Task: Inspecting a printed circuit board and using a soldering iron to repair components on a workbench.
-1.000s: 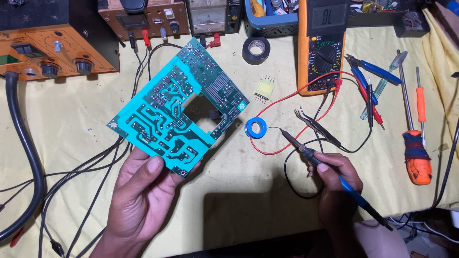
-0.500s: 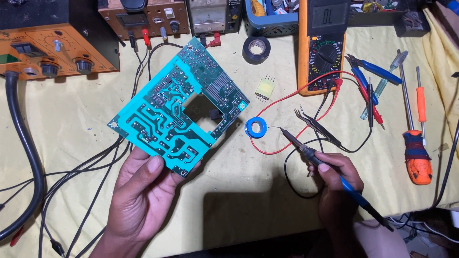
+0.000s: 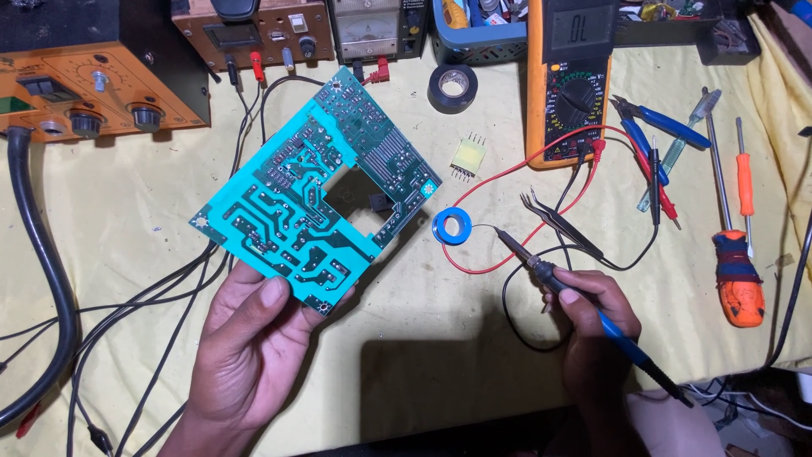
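My left hand [image 3: 249, 347] holds a teal circuit board [image 3: 292, 211] by its near corner, solder side up, tilted like a diamond above the yellow table cover. The board has a square cut-out in its middle. My right hand [image 3: 596, 326] grips a blue-handled soldering iron [image 3: 584, 296] like a pen, its tip pointing up-left and ending just right of a small blue ring [image 3: 452, 227] lying on the cloth. The iron's tip does not touch the board.
An orange multimeter [image 3: 575, 80] with red and black leads stands behind. Tweezers [image 3: 562, 224], a small yellow transformer [image 3: 467, 156], a black tape roll [image 3: 452, 85], blue pliers [image 3: 660, 118] and screwdrivers [image 3: 732, 254] lie at right. Power supplies [image 3: 93, 80] and black cables [image 3: 51, 279] fill the left.
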